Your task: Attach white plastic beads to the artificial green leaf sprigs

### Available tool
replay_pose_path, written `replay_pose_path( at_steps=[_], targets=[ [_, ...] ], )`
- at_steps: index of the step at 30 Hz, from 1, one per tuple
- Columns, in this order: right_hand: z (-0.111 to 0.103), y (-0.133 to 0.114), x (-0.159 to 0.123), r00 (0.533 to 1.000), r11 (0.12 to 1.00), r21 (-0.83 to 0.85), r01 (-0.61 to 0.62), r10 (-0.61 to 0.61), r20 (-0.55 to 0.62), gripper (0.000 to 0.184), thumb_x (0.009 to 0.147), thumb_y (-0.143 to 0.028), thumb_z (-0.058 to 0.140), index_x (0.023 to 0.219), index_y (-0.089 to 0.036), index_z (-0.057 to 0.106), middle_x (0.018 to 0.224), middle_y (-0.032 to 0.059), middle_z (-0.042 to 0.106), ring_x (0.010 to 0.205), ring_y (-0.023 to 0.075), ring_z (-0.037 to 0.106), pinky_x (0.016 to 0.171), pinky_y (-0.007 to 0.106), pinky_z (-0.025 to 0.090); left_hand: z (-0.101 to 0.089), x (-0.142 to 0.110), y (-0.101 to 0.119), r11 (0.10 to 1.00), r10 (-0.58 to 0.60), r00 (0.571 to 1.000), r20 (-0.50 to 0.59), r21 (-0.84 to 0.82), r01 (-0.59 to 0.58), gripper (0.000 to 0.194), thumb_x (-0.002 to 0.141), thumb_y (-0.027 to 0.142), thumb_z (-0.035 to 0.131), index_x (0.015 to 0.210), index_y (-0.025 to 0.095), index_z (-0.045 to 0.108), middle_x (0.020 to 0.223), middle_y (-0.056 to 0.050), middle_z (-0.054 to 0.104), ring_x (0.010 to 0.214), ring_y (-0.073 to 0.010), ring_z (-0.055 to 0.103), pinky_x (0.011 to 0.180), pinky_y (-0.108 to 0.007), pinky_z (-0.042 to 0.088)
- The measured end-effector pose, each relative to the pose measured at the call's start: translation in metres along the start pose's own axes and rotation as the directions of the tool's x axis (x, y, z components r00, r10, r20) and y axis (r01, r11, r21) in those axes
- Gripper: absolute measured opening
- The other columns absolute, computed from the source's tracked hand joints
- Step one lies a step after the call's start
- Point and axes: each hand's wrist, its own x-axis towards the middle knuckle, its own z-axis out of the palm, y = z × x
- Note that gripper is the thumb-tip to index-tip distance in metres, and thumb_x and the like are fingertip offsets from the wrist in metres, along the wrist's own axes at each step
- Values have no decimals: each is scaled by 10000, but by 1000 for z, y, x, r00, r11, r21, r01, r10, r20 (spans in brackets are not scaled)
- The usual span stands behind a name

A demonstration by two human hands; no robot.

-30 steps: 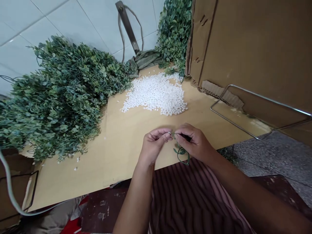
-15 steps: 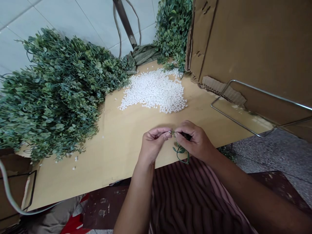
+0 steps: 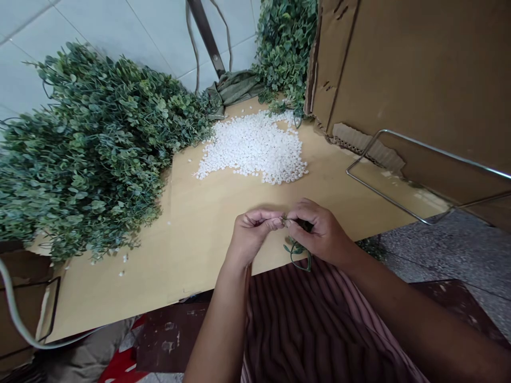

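Note:
My right hand is closed around an artificial leafy sprig, whose green stem loops below the fingers. Thumb and forefinger of my left hand are pinched at the sprig's thin tip, right against my right fingertips. The small white plastic piece seen in the left pinch a moment ago is now mostly covered by the fingers. Beyond both hands, a pile of small white plastic pieces is spread on the tan board.
A big heap of artificial greenery covers the left side, with more foliage at the back. A cardboard box stands at the right behind a bent metal wire frame. A pale hose curves at lower left.
The fingertips of my left hand have shifted slightly right, closing over the sprig's tip and the white piece. My right hand stays almost in place.

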Motion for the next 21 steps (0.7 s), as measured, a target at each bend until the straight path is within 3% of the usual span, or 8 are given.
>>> replay_pose_path(
  at_steps=[13, 21],
  targets=[
    [-2, -1, 0, 992, 994, 48, -102, 98, 80, 211, 827, -168, 467, 624, -180, 524, 584, 3, 486, 615, 151, 484, 573, 274, 402, -7, 5, 6, 992, -93, 991, 91, 89, 85, 250, 497, 335, 845, 628, 161, 724, 569, -9, 676, 547, -106, 593, 644, -272, 506],
    [3, 4, -1, 994, 995, 12, -99, 98, 52, 262, 876, -240, 455, 624, -192, 510, 595, 1, 468, 576, 152, 493, 534, 280, 421, 1, 5, 6, 993, -98, 993, 66, 78, 93, 385, 393, 453, 848, 580, 147, 710, 527, -13, 644, 512, -106, 550, 603, -273, 488]
  ],
)
